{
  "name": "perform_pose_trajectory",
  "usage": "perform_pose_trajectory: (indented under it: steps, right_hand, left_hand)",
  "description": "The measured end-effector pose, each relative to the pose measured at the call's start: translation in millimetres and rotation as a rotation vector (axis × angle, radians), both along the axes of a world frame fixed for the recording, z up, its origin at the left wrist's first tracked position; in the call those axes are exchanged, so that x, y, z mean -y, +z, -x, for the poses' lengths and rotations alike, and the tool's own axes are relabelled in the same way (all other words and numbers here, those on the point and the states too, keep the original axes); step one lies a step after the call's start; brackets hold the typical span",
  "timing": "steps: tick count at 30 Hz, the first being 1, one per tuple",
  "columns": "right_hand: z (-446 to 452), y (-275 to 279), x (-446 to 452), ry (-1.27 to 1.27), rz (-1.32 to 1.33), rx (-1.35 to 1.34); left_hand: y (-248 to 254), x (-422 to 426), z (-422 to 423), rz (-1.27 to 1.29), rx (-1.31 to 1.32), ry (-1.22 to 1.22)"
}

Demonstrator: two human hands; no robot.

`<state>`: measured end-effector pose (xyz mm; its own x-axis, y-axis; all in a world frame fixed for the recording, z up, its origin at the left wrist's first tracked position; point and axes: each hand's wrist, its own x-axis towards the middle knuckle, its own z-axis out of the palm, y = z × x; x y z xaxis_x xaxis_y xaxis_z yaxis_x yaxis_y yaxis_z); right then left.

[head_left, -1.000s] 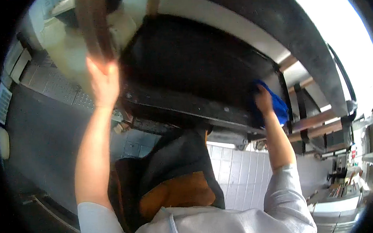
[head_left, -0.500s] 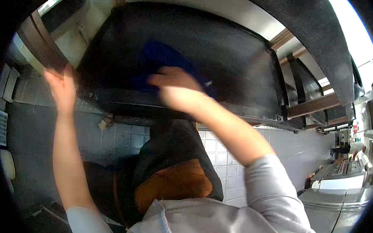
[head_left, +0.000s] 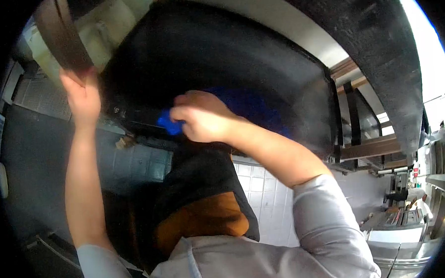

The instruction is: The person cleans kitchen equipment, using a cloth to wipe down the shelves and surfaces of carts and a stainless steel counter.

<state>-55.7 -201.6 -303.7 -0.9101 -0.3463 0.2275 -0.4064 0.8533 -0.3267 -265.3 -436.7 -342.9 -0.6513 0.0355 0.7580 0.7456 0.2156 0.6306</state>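
Observation:
My right hand [head_left: 201,115] is closed around a blue cloth [head_left: 169,123]. A bunched end pokes out past the fingers at the front edge of a black shelf [head_left: 213,45]. More dark blue cloth spreads over the shelf surface behind and to the right of the hand. To the left, my left hand [head_left: 84,98] is wrapped round the lower part of a brown upright post [head_left: 65,39]. Its fingertips are partly hidden by the post.
Overhead at the right runs another dark shelf [head_left: 362,38], with brown frame bars [head_left: 372,149] below. White tiles [head_left: 267,189] cover the floor under the shelf. A pale yellowish container [head_left: 113,24] stands behind the post. Far right, a person [head_left: 408,195] is near metal counters [head_left: 411,255].
My right hand has come back toward the shelf's front edge, drawing part of the blue cloth with it. My left hand keeps hold of the post. The view has shifted slightly.

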Motion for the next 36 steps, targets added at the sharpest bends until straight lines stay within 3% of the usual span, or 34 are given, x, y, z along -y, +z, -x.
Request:
perform_pose_trajectory:
  steps: [4, 6, 7, 9, 12, 13, 16, 19, 26, 29, 32, 36]
  right_hand:
    - [-37.1, 3.5, -22.0, -0.165, -0.13, 0.036]
    - [-94.8, 28.4, -69.1, -0.38, -0.362, 0.332]
    - [-126.3, 31.8, -93.4, -0.582, -0.439, 0.43]
    - [-161.2, 36.5, -128.2, -0.676, -0.472, 0.473]
    - [-147.1, 45.6, -117.9, -0.608, -0.697, 0.61]
    - [-133.9, 36.8, -108.5, -0.491, -0.607, 0.405]
    - [-44.3, 28.4, -33.4, -0.188, -0.451, 0.172]
    - [-1.2, 27.3, -1.2, -0.163, -0.393, 0.159]
    - [-178.1, 42.9, -124.8, -0.546, -0.446, 0.451]
    - [-197.0, 44.0, -147.3, -0.397, -0.438, 0.468]
    - [-150.4, 30.5, -126.0, -0.219, -0.343, 0.351]
    - [-16.9, 5.6, -44.9, -0.025, -0.18, 0.051]
  left_hand:
    - [7.8, 12.3, 4.2, 0.107, 0.003, -0.035]
    - [-1.6, 14.1, 5.1, -0.011, -0.015, -0.162]
    - [1.7, 16.1, -0.9, 0.081, 0.035, -0.037]
    - [3.8, 12.0, -3.7, 0.083, 0.035, -0.024]
    - [5.9, -3.2, -10.4, 0.0, 0.069, -0.079]
    - [8.0, -6.0, -11.0, 0.0, 0.068, -0.075]
    - [12.2, -6.7, -8.6, -0.041, -0.004, -0.125]
    - [19.3, -1.4, -6.1, -0.035, -0.009, -0.07]
    - [4.4, 3.5, -4.4, -0.043, 0.021, -0.288]
    - [3.6, -5.7, -14.0, -0.008, -0.002, -0.175]
    - [9.3, -9.7, -18.0, 0.001, 0.054, -0.171]
    - [10.7, -3.6, -16.6, 0.061, 0.058, -0.124]
